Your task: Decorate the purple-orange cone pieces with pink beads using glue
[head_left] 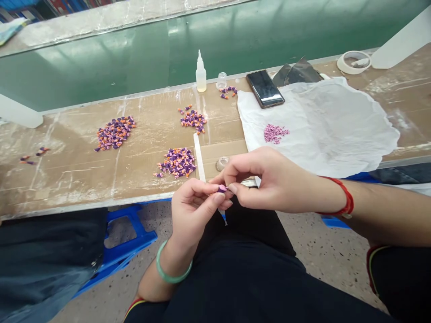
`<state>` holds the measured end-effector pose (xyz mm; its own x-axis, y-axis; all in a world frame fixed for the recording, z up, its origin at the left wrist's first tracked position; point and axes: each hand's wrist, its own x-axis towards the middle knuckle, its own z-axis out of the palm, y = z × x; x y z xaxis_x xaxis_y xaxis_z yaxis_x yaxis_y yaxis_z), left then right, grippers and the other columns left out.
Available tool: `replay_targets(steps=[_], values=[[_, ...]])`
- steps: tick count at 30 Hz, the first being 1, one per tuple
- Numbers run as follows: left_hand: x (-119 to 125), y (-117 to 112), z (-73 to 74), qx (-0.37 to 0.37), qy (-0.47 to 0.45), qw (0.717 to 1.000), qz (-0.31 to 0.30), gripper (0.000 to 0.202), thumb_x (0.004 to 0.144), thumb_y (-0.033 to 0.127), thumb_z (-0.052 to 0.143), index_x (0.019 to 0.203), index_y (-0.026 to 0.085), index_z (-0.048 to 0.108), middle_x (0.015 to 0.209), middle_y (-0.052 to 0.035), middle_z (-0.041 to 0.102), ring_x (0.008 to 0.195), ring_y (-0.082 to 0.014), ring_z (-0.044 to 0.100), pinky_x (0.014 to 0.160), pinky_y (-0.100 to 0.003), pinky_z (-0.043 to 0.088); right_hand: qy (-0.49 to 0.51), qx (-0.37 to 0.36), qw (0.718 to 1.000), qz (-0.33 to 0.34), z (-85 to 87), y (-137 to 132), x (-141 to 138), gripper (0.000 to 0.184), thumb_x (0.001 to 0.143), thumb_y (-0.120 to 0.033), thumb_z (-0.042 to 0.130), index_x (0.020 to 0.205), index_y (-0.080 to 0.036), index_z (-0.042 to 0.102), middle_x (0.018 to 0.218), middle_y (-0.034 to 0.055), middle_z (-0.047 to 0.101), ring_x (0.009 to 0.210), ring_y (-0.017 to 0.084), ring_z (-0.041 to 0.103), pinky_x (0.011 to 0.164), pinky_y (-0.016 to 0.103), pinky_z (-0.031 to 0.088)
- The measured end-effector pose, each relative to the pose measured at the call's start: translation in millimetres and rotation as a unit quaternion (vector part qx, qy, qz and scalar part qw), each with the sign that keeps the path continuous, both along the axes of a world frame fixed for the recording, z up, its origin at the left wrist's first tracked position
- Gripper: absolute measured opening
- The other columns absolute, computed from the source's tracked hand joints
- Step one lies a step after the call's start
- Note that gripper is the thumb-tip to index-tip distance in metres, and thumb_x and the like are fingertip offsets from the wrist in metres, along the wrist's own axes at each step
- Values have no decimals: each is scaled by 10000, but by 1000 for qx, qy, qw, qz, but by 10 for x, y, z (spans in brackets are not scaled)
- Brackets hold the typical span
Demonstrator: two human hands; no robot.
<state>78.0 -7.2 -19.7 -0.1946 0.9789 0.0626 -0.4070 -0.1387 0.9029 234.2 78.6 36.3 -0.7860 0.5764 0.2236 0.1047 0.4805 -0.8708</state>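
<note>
My left hand (195, 208) and my right hand (269, 179) meet just below the table's front edge, above my lap. Both pinch a tiny purple piece (222, 189) between their fingertips. The left wrist wears a green bangle, the right a red string. On the tape-covered cardboard table top (67, 170) lie piles of small purple-and-orange pieces: one close to my hands (177, 162), one further left (115, 132), one behind (192, 119). A heap of tiny pink pieces (275, 133) rests on a white sheet (336, 125).
A small glue bottle (201, 74), a clear cap (221, 80) and a black phone (265, 88) stand at the table's back edge. A tape roll (353, 62) lies far right. A blue plastic stool (124, 242) sits under the table on the left.
</note>
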Motion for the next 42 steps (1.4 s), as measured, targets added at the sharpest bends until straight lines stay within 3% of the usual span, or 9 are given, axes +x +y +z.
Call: replay_targets(steps=[7, 14, 18, 22, 25, 31, 35, 37, 42], values=[[-6, -4, 72, 6, 11, 1000, 12, 184, 730, 273, 893, 735, 200, 724, 701, 17, 786, 552, -117, 728, 532, -183, 619, -12, 87, 996, -5, 58, -64, -15, 190, 863, -96, 553, 700, -193, 547, 659, -47, 676, 556, 70, 587, 520, 193, 399], [-29, -18, 96, 16, 9, 1000, -11, 133, 741, 212, 881, 748, 203, 749, 685, 26, 781, 561, -111, 736, 537, -160, 613, -38, 112, 993, -18, 67, -129, 8, 210, 892, -119, 496, 703, -209, 521, 706, -35, 711, 642, 109, 656, 592, 225, 436], [16, -8, 38, -15, 11, 1000, -7, 199, 715, 268, 901, 726, 186, 720, 633, 23, 760, 530, -120, 727, 514, -162, 604, -48, 156, 986, -33, -74, -129, 57, 208, 910, -147, 476, 717, -213, 512, 786, 2, 739, 696, 132, 683, 604, 239, 451], [16, 47, -101, -82, 3, 997, -13, 329, 661, 388, 924, 710, 167, 685, 640, 2, 761, 511, -131, 718, 500, -180, 603, -69, 199, 976, -54, -322, -79, 66, 226, 931, -163, 465, 724, -205, 545, 707, 14, 696, 627, 141, 659, 551, 253, 433], [-28, 104, -192, -108, -18, 994, -21, 338, 660, 399, 923, 744, 169, 690, 654, 4, 762, 548, -125, 729, 538, -176, 611, -73, 172, 980, -68, -423, -18, 45, 217, 939, -196, 474, 749, -200, 577, 717, 9, 700, 616, 139, 663, 550, 255, 454], [-66, 218, -243, -142, -16, 989, -22, 289, 687, 353, 914, 820, 192, 714, 758, -11, 791, 668, -141, 760, 607, -187, 615, -57, 101, 986, -116, -372, 160, 139, 127, 936, -202, 523, 923, -198, 649, 1020, 34, 778, 903, 162, 754, 755, 229, 583], [-217, 260, -278, -101, 111, 988, -19, 174, 801, 348, 823, 861, 209, 737, 733, -15, 772, 593, -130, 708, 539, -209, 555, -82, 123, 973, -175, -395, 267, 357, 155, 943, -195, 521, 911, -223, 670, 997, 21, 783, 851, 163, 754, 716, 253, 593], [-395, 270, -299, -36, 263, 964, 13, 71, 836, 274, 780, 873, 220, 750, 736, -9, 748, 615, -125, 672, 558, -227, 523, -101, 135, 966, -197, -439, 310, 487, 148, 944, -230, 539, 917, -244, 684, 964, 7, 785, 806, 164, 750, 687, 267, 592], [-905, 332, -366, 50, 568, 815, 102, 53, 845, 203, 747, 887, 230, 766, 804, -26, 680, 796, -177, 617, 752, -331, 503, -158, 126, 935, -292, -618, 395, 706, 165, 930, -384, 571, 920, -318, 722, 925, -17, 783, 805, 213, 745, 695, 365, 587]])
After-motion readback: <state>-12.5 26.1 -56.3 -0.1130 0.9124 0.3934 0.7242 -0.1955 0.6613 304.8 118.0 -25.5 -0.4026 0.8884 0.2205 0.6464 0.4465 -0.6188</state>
